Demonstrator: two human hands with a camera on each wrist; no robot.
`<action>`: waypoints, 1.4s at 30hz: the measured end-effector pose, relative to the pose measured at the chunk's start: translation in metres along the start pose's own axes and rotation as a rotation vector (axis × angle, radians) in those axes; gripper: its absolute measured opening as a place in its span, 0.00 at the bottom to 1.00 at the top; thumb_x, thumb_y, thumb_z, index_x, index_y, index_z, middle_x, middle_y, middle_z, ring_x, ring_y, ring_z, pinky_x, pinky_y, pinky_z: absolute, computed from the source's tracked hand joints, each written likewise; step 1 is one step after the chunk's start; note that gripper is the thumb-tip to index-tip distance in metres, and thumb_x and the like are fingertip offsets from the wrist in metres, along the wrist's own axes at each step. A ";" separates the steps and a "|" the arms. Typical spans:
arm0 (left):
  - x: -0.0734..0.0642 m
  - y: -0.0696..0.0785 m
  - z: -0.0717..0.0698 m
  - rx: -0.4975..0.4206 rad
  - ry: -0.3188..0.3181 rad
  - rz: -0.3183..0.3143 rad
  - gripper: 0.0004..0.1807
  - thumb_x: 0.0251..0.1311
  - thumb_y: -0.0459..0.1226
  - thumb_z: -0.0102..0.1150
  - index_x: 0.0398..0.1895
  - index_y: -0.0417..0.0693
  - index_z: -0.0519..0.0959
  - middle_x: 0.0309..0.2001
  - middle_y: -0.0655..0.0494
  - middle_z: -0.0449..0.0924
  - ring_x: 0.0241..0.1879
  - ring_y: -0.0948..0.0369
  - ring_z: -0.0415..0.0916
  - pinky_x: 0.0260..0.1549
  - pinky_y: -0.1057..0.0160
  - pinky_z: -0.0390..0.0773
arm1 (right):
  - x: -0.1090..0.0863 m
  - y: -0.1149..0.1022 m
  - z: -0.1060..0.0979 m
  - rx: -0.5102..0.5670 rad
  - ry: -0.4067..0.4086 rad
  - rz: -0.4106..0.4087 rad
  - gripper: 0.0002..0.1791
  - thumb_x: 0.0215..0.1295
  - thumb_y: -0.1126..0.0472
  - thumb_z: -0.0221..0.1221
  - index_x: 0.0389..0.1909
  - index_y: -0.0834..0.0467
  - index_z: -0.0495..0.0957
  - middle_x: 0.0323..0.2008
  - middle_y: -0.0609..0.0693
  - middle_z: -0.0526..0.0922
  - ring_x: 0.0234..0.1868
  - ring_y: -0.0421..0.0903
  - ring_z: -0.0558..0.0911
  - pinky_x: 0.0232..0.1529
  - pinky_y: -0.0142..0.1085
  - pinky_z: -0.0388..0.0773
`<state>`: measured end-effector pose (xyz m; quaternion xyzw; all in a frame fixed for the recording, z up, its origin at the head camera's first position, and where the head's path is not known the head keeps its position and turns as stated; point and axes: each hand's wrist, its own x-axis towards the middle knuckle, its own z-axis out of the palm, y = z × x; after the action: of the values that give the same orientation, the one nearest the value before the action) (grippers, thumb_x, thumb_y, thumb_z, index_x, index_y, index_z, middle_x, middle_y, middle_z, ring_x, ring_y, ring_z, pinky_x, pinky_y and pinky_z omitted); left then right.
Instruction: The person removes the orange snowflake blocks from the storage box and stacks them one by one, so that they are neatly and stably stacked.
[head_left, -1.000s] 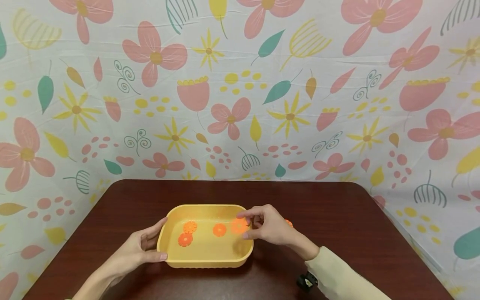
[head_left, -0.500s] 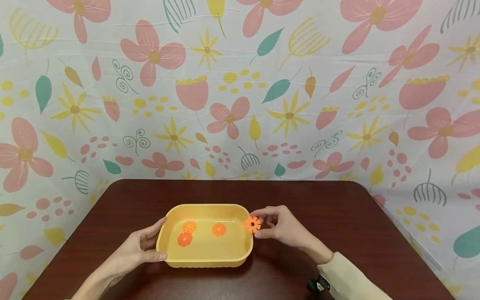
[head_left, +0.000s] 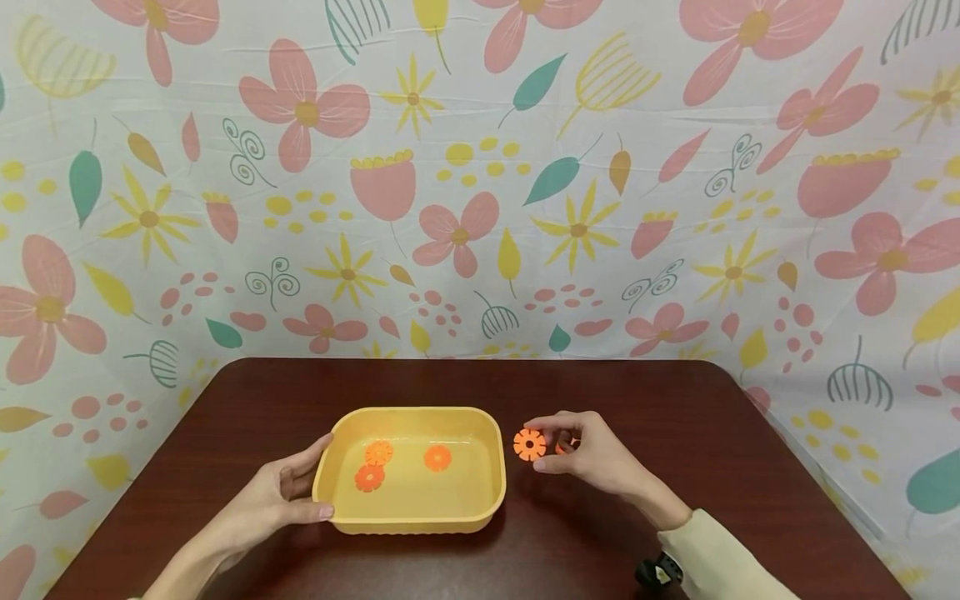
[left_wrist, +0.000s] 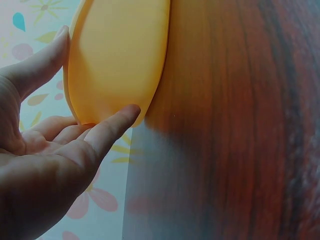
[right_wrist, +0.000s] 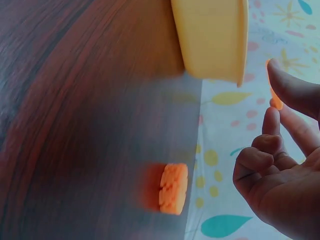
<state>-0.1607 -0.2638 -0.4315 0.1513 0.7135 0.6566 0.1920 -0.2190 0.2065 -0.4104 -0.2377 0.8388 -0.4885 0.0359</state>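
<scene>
An orange flower-shaped disc (head_left: pixel 529 445), with notched edges and a hole in the middle, is pinched between thumb and finger of my right hand (head_left: pixel 600 454), just right of the yellow tray (head_left: pixel 416 527). Three more orange discs lie in the tray: an overlapping pair (head_left: pixel 370 477) at left and a single one (head_left: pixel 437 457) right of centre. My left hand (head_left: pixel 273 496) holds the tray's left end, thumb at the near corner and a finger at the far corner. A short orange stack of discs (right_wrist: pixel 173 189) stands on the table, mostly behind my right hand in the head view.
The dark brown wooden table (head_left: pixel 637 392) reaches back to a flower-printed cloth (head_left: pixel 480 167) hanging behind it. A black wrist device (head_left: pixel 658 572) shows below the right sleeve (head_left: pixel 720 558).
My right hand has carried the pinched disc rightward, from over the tray's right end to outside its rim. The left hand and tray stay in place.
</scene>
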 end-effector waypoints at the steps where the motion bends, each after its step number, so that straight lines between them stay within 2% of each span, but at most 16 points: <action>1: 0.000 0.000 0.000 -0.002 -0.001 -0.001 0.53 0.68 0.28 0.68 0.86 0.40 0.42 0.80 0.30 0.48 0.71 0.42 0.68 0.55 0.57 0.82 | -0.001 0.001 -0.002 -0.003 0.003 0.010 0.23 0.57 0.64 0.79 0.55 0.56 0.88 0.36 0.64 0.80 0.30 0.44 0.71 0.29 0.30 0.67; 11: 0.001 0.000 0.000 -0.002 0.001 -0.004 0.54 0.67 0.29 0.68 0.86 0.40 0.42 0.81 0.30 0.48 0.71 0.42 0.69 0.55 0.57 0.82 | -0.010 0.016 -0.019 -0.016 0.020 0.066 0.22 0.58 0.66 0.77 0.55 0.58 0.88 0.37 0.62 0.79 0.31 0.48 0.71 0.30 0.32 0.68; 17: 0.001 0.001 0.000 -0.004 0.001 -0.006 0.53 0.68 0.29 0.68 0.86 0.40 0.42 0.81 0.30 0.48 0.70 0.43 0.70 0.55 0.57 0.82 | -0.014 0.029 -0.028 -0.008 0.034 0.076 0.23 0.58 0.66 0.77 0.55 0.61 0.87 0.37 0.66 0.77 0.28 0.46 0.70 0.28 0.31 0.67; 23: 0.001 0.001 -0.001 0.006 0.006 -0.006 0.54 0.67 0.30 0.69 0.86 0.40 0.42 0.81 0.31 0.47 0.71 0.47 0.70 0.55 0.58 0.82 | -0.015 0.042 -0.038 -0.018 0.054 0.097 0.23 0.58 0.66 0.77 0.56 0.63 0.87 0.37 0.62 0.78 0.28 0.44 0.69 0.27 0.32 0.65; 26: 0.001 0.001 -0.001 0.010 0.005 -0.003 0.54 0.67 0.30 0.69 0.86 0.41 0.42 0.81 0.32 0.47 0.71 0.46 0.70 0.55 0.58 0.82 | -0.016 0.046 -0.042 -0.026 0.059 0.107 0.24 0.57 0.66 0.78 0.55 0.63 0.87 0.36 0.60 0.78 0.27 0.44 0.68 0.26 0.31 0.64; 32: 0.001 0.001 -0.001 0.007 0.003 -0.006 0.54 0.67 0.29 0.69 0.86 0.40 0.42 0.81 0.31 0.48 0.72 0.42 0.67 0.55 0.58 0.82 | -0.018 0.053 -0.047 -0.035 0.053 0.099 0.25 0.57 0.67 0.77 0.57 0.65 0.86 0.35 0.58 0.78 0.26 0.45 0.67 0.25 0.32 0.63; 42: 0.000 0.000 -0.001 0.010 0.010 -0.007 0.54 0.67 0.29 0.69 0.86 0.40 0.43 0.81 0.30 0.48 0.71 0.42 0.68 0.54 0.58 0.82 | -0.017 0.061 -0.046 -0.042 0.030 0.096 0.25 0.58 0.67 0.77 0.57 0.66 0.85 0.35 0.59 0.78 0.25 0.45 0.66 0.25 0.32 0.62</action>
<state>-0.1608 -0.2644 -0.4316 0.1467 0.7184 0.6530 0.1899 -0.2393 0.2760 -0.4404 -0.1903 0.8597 -0.4722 0.0417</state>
